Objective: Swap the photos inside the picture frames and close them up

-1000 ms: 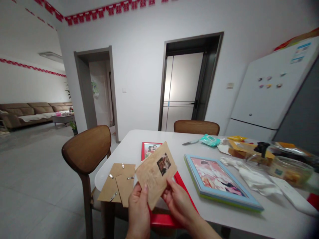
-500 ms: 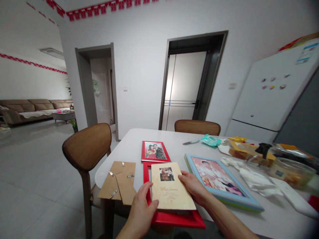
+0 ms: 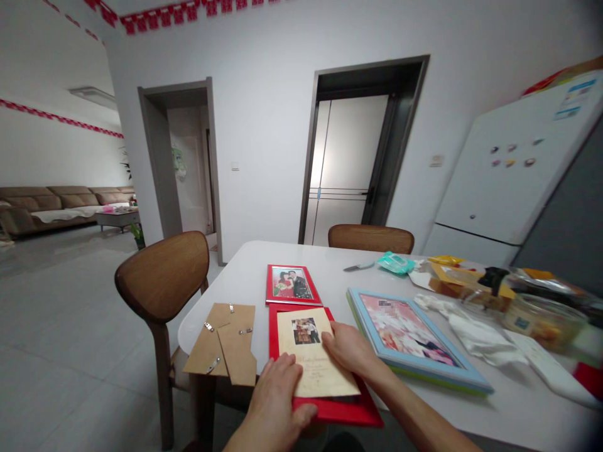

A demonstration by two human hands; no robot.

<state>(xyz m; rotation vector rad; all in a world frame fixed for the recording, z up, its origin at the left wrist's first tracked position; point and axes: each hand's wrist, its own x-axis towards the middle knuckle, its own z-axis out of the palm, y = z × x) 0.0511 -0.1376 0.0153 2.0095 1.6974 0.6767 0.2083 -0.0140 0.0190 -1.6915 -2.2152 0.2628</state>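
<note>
A tan card with a small photo (image 3: 311, 351) lies inside a red picture frame (image 3: 330, 411) at the near edge of the white table (image 3: 292, 257). My left hand (image 3: 277, 392) rests flat on the card's lower left corner, fingers stretched out. My right hand (image 3: 351, 348) presses flat on the card's right edge. Beyond them lies a smaller red frame with a photo (image 3: 292, 284). A brown backing board with metal clips (image 3: 225, 342) lies to the left.
A large blue frame with a photo (image 3: 414, 339) lies to the right. White cloth (image 3: 475, 329), a glass jar (image 3: 541, 320), packets and a wipes pack (image 3: 396, 262) crowd the far right. Wooden chairs stand at the left (image 3: 162, 279) and far side (image 3: 370, 237). A fridge (image 3: 509, 176) stands right.
I lowered the tan card from the air, turned it upright and laid it into the red frame. Both hands went from pinching it to pressing flat on it.
</note>
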